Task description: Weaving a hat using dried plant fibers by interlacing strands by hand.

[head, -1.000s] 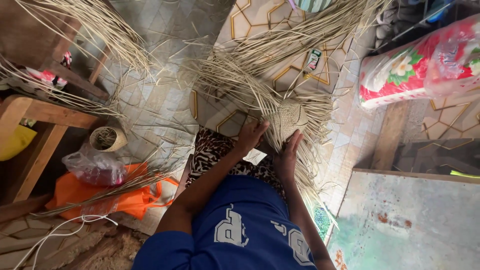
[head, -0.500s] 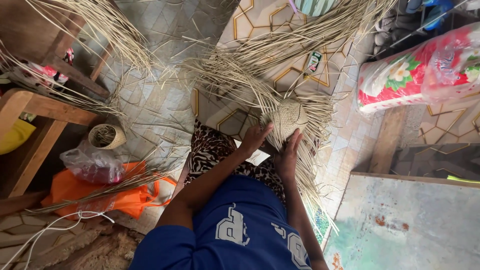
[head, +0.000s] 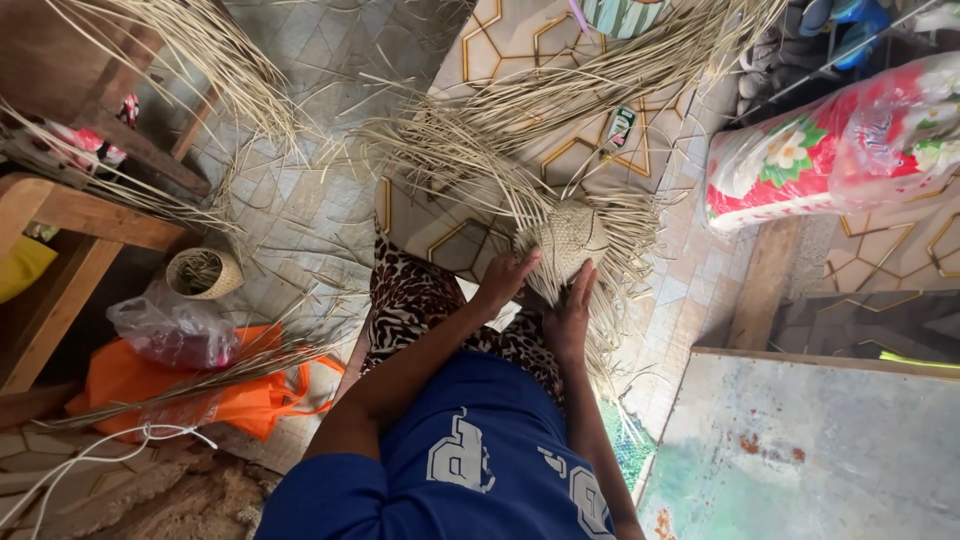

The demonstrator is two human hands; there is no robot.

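Observation:
A small woven straw piece (head: 572, 232), rounded and pale, sits on the floor mat in front of my knees, with long loose straw strands (head: 520, 120) fanning out from it up and to the left. My left hand (head: 503, 281) grips its lower left edge, fingers curled on the strands. On the piece's lower right edge lies my right hand (head: 570, 316), its fingers stretched up along the weave and holding it. Both forearms reach out over my leopard-print skirt (head: 420, 300).
A small woven basket (head: 203, 272) stands at left beside a clear plastic bag (head: 165, 330) and an orange bag (head: 215, 395). Wooden furniture (head: 60, 215) is at far left. A floral wrapped bundle (head: 835, 150) lies at right, a painted board (head: 810, 450) at lower right.
Both hands stay at the woven piece; the left fingers have shifted slightly on its edge. The view has drifted a little.

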